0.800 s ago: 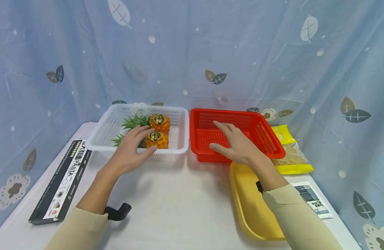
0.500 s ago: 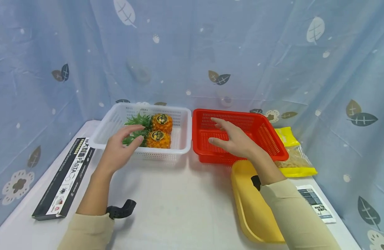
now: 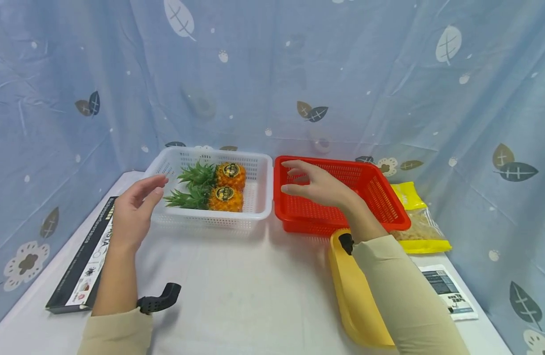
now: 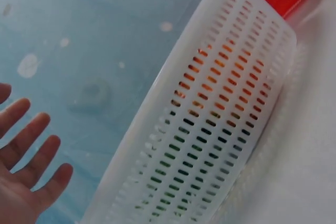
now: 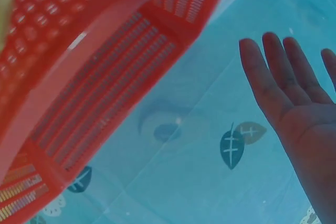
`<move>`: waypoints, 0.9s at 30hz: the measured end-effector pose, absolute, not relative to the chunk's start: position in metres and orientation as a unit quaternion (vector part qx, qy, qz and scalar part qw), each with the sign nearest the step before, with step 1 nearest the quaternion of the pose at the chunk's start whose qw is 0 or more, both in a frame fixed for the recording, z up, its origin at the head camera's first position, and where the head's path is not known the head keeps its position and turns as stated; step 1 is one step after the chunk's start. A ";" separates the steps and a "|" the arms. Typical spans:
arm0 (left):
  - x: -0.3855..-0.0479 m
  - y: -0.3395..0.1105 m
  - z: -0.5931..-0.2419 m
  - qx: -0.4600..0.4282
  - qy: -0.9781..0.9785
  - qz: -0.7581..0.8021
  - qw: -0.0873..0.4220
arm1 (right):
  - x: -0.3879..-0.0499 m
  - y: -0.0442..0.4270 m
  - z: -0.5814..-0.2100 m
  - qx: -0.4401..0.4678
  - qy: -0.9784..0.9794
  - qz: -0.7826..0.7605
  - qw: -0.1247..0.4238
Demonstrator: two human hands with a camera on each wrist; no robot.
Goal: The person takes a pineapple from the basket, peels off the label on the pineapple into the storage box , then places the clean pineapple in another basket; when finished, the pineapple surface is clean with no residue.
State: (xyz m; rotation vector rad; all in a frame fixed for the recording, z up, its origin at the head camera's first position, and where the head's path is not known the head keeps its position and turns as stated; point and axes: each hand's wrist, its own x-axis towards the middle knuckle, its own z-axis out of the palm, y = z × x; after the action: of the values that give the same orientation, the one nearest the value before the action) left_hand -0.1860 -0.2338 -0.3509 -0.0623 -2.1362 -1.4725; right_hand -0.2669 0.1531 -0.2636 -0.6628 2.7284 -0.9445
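1. Blue leaf-print curtain (image 3: 255,74) hangs behind a white-covered table (image 3: 237,296), where we see two baskets standing side by side.
2. Two pineapples (image 3: 226,198) lie inside the white basket (image 3: 223,214), leaves pointing left; we judge that a knock to that basket could roll them.
3. Our left hand (image 3: 132,212) is released and empty, its fingers loosely spread just left of the white basket; a hurried swing back could clip its rim.
4. Our right hand (image 3: 317,185) is likewise empty, its fingers relaxed, and appears over the red basket (image 3: 308,219) without touching it; we cannot tell how high.
5. Because the baskets' rims nearly meet, shoving one would probably shift the other.
6. Near the yellow tray (image 3: 343,276), our right wrist's black mount (image 3: 347,244) might snag an edge if we lowered the arm carelessly.
7. Low sleeve sweeps could also disturb the yellow-ended bag (image 3: 419,222) beside the red basket.
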 end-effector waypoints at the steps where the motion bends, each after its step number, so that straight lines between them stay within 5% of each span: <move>1: -0.185 -0.236 -0.352 -0.015 -0.791 -0.549 0.270 | -0.269 0.151 -0.263 -0.226 0.915 -0.320 0.095; 27: -0.183 -0.279 -0.361 0.147 -0.817 -0.513 0.217 | -0.314 0.091 -0.259 -0.248 0.874 -0.381 0.170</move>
State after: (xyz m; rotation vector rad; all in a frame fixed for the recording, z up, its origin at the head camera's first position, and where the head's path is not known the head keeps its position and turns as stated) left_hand -0.1829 -0.2785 -0.3610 0.4069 -2.2647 -1.4209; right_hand -0.3140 0.0910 -0.2595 -0.7043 2.4836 -1.0827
